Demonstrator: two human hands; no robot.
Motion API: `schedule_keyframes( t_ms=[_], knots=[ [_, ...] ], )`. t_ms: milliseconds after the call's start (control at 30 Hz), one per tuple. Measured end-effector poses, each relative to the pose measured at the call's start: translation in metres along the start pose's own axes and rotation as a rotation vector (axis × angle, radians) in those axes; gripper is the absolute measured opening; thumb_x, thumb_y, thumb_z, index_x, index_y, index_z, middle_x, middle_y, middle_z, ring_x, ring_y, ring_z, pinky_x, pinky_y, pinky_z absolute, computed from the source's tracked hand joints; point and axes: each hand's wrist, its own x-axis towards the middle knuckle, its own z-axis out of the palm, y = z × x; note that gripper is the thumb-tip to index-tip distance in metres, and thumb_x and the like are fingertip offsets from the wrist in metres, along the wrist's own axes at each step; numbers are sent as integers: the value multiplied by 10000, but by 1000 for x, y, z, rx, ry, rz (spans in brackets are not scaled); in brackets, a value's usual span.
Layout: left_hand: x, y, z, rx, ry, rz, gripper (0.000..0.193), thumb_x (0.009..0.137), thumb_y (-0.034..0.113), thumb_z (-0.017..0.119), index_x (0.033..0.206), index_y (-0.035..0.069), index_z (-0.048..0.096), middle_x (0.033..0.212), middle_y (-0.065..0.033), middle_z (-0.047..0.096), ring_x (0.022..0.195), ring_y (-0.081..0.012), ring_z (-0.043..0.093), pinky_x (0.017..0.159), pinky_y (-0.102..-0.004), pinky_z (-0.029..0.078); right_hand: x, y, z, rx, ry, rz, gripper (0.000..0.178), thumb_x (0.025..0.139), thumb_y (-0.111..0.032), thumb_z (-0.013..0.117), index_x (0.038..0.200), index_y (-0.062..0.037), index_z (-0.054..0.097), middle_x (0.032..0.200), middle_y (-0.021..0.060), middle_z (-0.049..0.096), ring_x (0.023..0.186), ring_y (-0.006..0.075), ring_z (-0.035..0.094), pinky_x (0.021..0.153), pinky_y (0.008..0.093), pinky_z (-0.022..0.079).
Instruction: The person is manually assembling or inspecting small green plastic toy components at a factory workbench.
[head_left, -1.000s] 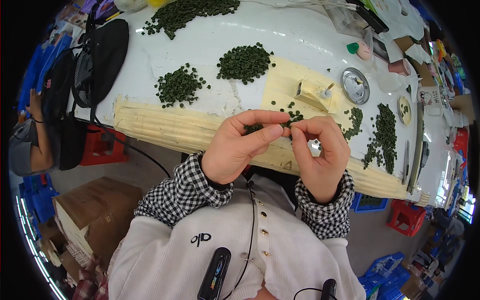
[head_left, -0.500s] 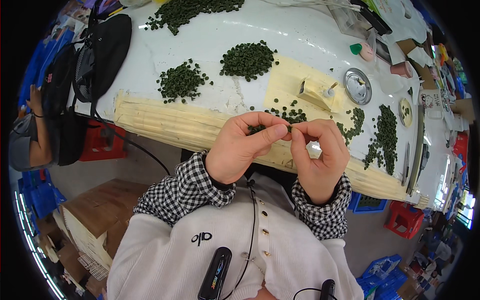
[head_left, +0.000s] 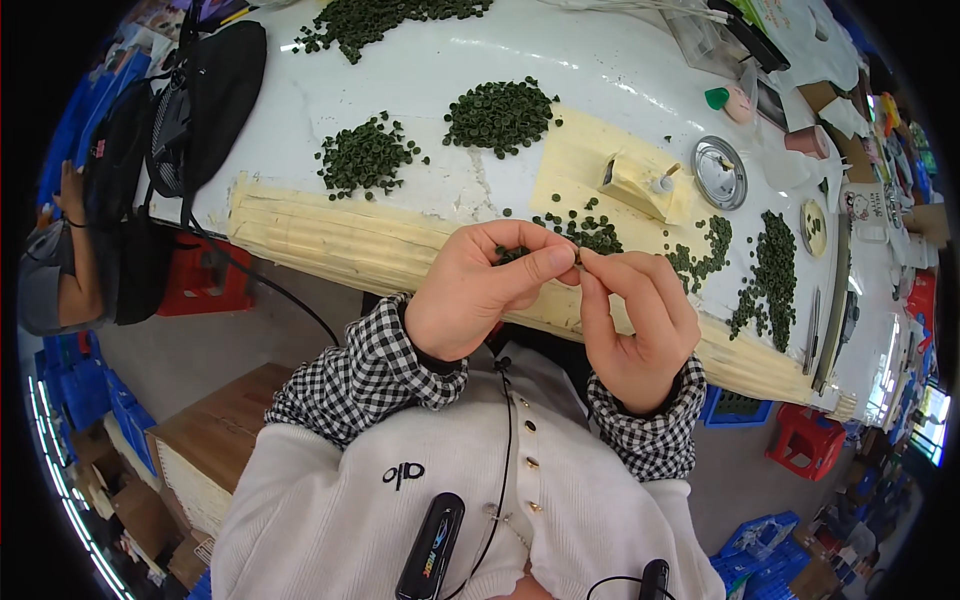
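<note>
Above the table's near edge, my left hand point(head_left: 462, 295) and my right hand point(head_left: 648, 318) meet fingertip to fingertip. Thumb and fingers of both are pinched on a tiny dark green piece point(head_left: 579, 257), mostly covered by the fingertips. More dark green bits point(head_left: 511, 254) show in the curl of my left hand; whether they lie in the palm cannot be made out. Just beyond the fingers, a loose scatter of small round green pieces point(head_left: 597, 238) lies on a cream sheet point(head_left: 572, 150). A cream block with a short peg point(head_left: 645, 190) stands on that sheet.
Heaps of green pieces point(head_left: 500, 118) lie across the white table point(head_left: 440, 70), with another group point(head_left: 775, 265) at right. A round metal lid point(head_left: 719, 172) and a small dish point(head_left: 812, 226) are at right. A black bag point(head_left: 225, 105) rests at left, near another person's arm point(head_left: 80, 250).
My right hand's fingers have shifted slightly around the pinched piece, the index finger straighter now. Both hands stay together in nearly the same place.
</note>
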Motion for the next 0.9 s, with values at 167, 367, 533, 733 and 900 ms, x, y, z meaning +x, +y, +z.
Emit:
schedule_keyframes(
  t_ms=[167,367,533,733,900],
  knots=[
    [1,7,-8,115,-134,-98,155,877,120,619,959,-12,628,804,-61,658,511,-1,375,446,-153,290,-2,8,-12,240,-137,143,181,716,75,674,879,0,654,797,87,601,653,152,588,586,238,467],
    [5,3,-11,-15,-263,-164,133,885,108,605,953,-5,618,808,-62,648,555,-18,398,478,-167,302,-3,11,-16,385,-181,166,168,713,32,715,865,-8,655,809,79,584,671,142,577,613,245,462],
    [7,-4,-11,-58,-306,-167,121,897,109,588,939,-4,597,790,-45,615,583,-38,406,508,-184,312,-7,13,-15,420,-152,169,167,717,46,709,867,-1,654,807,77,580,680,139,582,609,239,465],
    [0,9,2,155,-130,-57,141,896,104,581,970,-7,628,793,-38,638,575,-25,422,509,-176,326,-4,7,-13,218,-118,147,199,718,76,690,901,3,663,819,76,580,702,144,597,614,239,481],
    [-3,12,6,290,-110,60,158,876,81,586,982,-23,638,854,-67,665,725,-61,572,621,-177,439,-8,14,-11,369,-122,214,210,731,82,672,926,3,667,829,80,581,711,147,591,639,240,476]
  ],
)
